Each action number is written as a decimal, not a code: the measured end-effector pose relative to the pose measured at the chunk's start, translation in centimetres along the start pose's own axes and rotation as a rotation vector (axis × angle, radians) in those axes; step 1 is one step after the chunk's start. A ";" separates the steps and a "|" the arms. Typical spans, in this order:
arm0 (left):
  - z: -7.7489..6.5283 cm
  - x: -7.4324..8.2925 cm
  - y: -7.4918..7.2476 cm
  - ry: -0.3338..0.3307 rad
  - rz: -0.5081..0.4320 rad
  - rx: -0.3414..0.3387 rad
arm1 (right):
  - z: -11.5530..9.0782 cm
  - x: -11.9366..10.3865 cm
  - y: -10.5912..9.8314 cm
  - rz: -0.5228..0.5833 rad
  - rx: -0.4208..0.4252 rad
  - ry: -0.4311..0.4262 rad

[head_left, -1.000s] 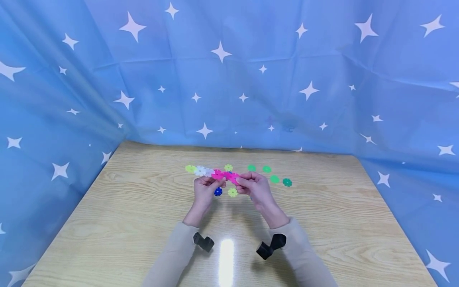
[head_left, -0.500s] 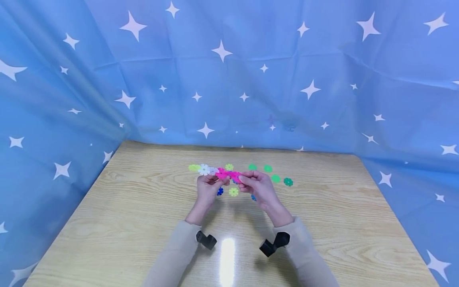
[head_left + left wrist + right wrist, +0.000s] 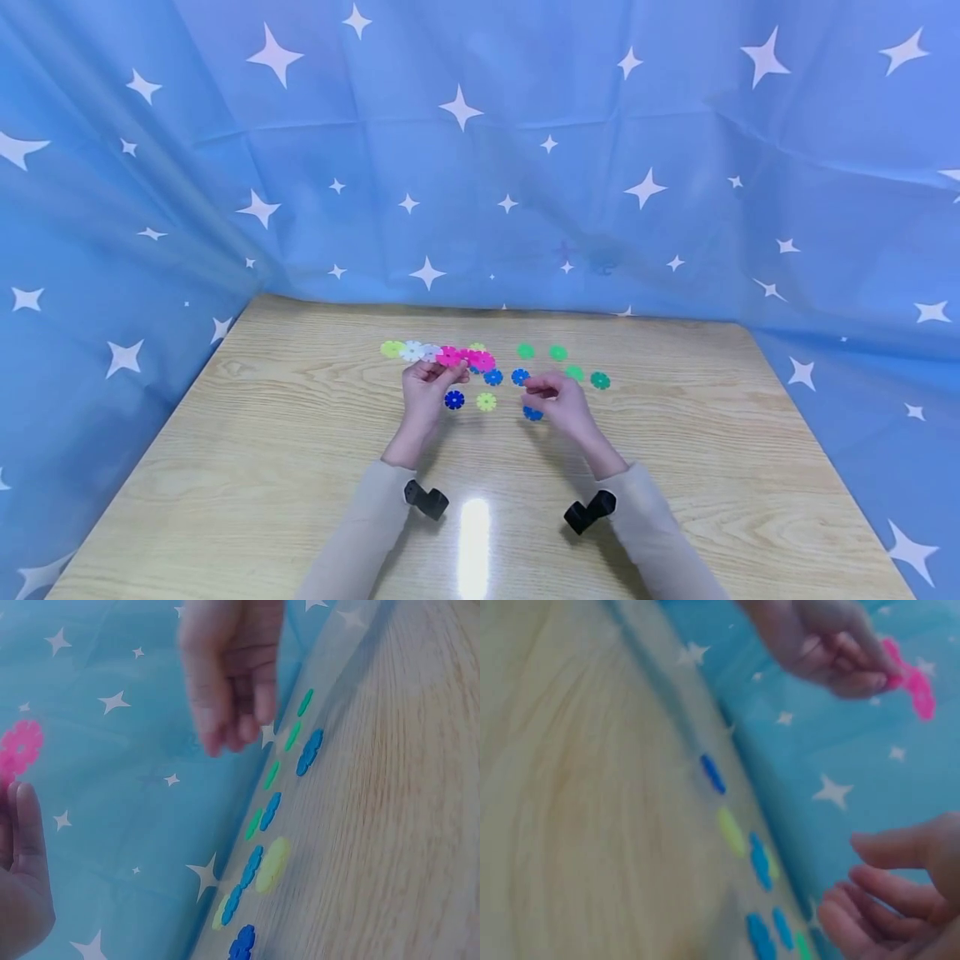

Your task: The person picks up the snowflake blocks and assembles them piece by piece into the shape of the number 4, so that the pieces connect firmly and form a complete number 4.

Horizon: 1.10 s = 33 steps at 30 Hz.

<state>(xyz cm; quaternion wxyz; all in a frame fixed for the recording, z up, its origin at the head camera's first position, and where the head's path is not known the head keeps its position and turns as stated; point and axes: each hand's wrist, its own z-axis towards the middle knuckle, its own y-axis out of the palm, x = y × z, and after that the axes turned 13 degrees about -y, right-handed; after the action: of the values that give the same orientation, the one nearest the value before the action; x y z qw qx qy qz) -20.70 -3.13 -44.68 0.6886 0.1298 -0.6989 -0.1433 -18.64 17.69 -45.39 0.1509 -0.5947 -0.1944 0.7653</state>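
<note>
My left hand [image 3: 423,398] pinches a row of joined plastic snowflake discs, held up over the table. The row runs from a yellow-green disc [image 3: 392,348] through white discs [image 3: 412,350] to bright pink discs [image 3: 448,357] at its right end. In the right wrist view, a pink disc [image 3: 922,697] sticks out past the left fingertips. My right hand [image 3: 561,404] hovers above blue discs, one blue disc [image 3: 520,377] just at its fingertips and another blue disc [image 3: 532,413] partly under it. Its thumb and fingers are apart, holding nothing, in the right wrist view.
Loose discs lie on the wooden table [image 3: 262,467]: a dark blue disc [image 3: 454,400], a yellow-green disc [image 3: 487,402], a blue disc [image 3: 492,377] and several green discs [image 3: 558,352] farther back. A blue curtain with stars [image 3: 465,183] hangs behind the table's far edge.
My right hand has let go of the pink end of the row and moved right and down towards the blue discs. My left hand keeps hold of the row.
</note>
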 end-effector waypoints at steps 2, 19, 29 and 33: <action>0.0 0.1 0.0 0.002 -0.006 -0.003 | -0.1 0.7 -0.1 -0.055 -0.026 -0.011; 0.0 -0.1 0.0 -0.017 -0.024 0.001 | 0.1 2.6 0.5 -0.390 -0.210 -0.002; -0.3 -0.1 0.1 -0.036 -0.033 0.017 | 0.4 2.5 0.0 -0.343 -0.205 -0.013; -0.4 0.0 0.1 -0.034 -0.037 0.014 | 0.1 2.4 -0.3 -0.243 -0.151 -0.061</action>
<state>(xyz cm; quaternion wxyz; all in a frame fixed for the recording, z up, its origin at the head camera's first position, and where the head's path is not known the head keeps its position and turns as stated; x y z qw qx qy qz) -20.31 -2.99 -44.66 0.6728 0.1450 -0.7091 -0.1533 -19.38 19.04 -47.27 0.1911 -0.5530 -0.3265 0.7423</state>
